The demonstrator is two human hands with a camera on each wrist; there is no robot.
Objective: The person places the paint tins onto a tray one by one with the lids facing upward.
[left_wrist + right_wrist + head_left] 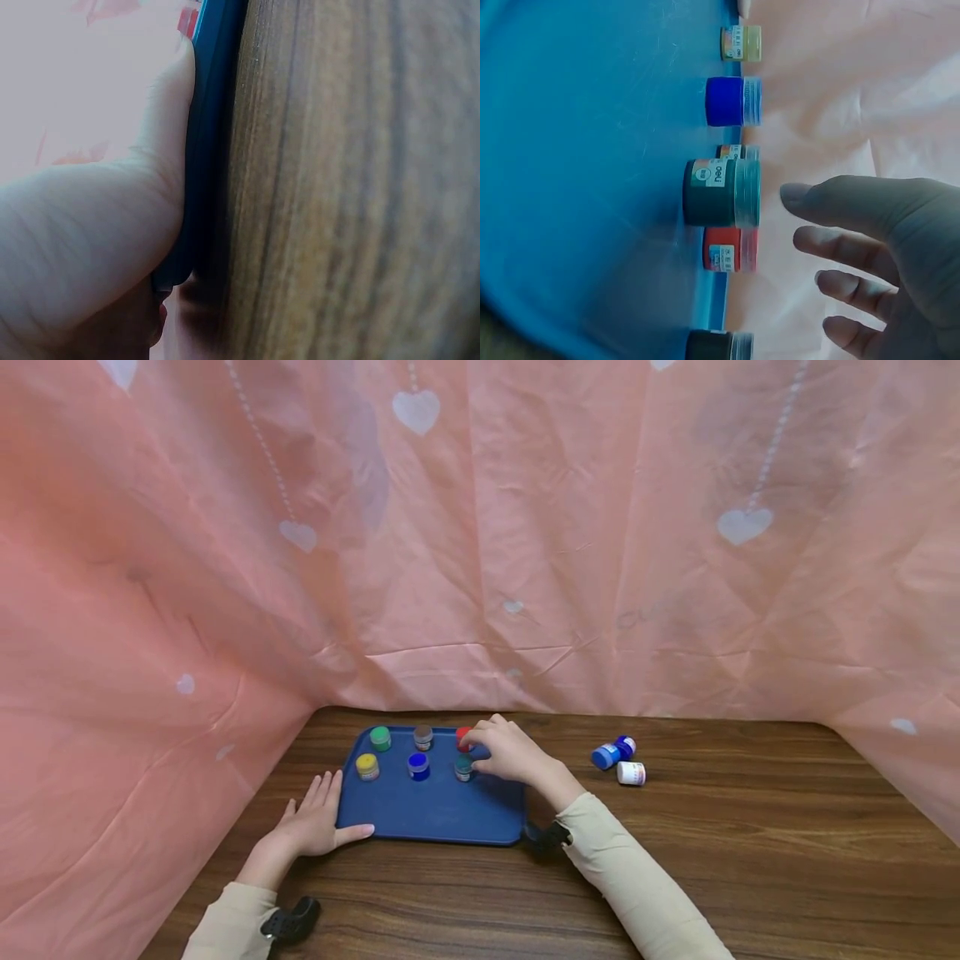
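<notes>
Around you hangs a pink cloth with white hearts [480, 527], draped behind and to both sides of the wooden table [750, 860]. On that table, toward your left, lies the blue tray [442, 814], and 6 small paint jars stand on its far half in 2 rows: a green-lidded jar [380, 738], a grey-lidded jar [423, 737] and a red-lidded jar [463, 739] at the back, then a yellow-lidded jar [367, 766], a blue-lidded jar [417, 765] and a dark teal jar [463, 767] in front. Your left hand [311, 822] lies flat on the table with fingers straight and spread, its thumb pressed along the tray's near left edge; it holds nothing. Your right hand [506, 750] hovers over the tray's far right corner with its fingers loosely bent and apart, fingertips just beside the red-lidded jar and right above the dark teal jar; the right wrist view shows the fingers [840, 206] clear of the jars, gripping nothing. Off the tray to your right, 2 more jars lie close together on the wood: a blue jar on its side [612, 752] and a white jar [631, 773] just in front of it.
</notes>
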